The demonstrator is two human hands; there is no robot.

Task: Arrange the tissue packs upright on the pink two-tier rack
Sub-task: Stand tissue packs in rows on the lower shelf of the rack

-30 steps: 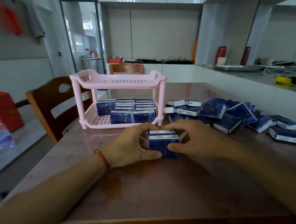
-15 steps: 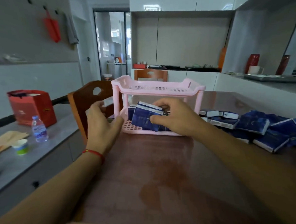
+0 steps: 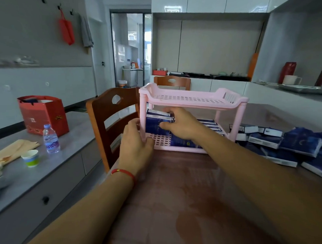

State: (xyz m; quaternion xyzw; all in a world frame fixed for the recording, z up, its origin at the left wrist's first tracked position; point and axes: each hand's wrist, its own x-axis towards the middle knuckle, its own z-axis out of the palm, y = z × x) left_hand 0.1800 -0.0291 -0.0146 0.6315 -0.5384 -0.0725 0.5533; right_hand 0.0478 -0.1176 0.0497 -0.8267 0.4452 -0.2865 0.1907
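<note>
Moved deeper since half a second ago: dark blue tissue packs (image 3: 157,124), pinched upright in right hand (image 3: 180,125), at left end of lower tier of pink slatted plastic rack (image 3: 192,99) on brown table (image 3: 186,194). Brown wooden chair (image 3: 109,121) close behind left. Loose blue packs (image 3: 292,146) heaped right. Left hand (image 3: 134,146) curled round rack's front-left post. Clear water bottle (image 3: 51,139) on grey counter.

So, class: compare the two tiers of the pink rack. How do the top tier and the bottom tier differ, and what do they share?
The top tier holds no tissue packs; the bottom tier has blue ones standing on it. The right hand reaches under the top tier and holds tissue packs over the bottom tier. The left hand grips the post by the bottom tier, not the top tier. Both are pink and slotted.
</note>
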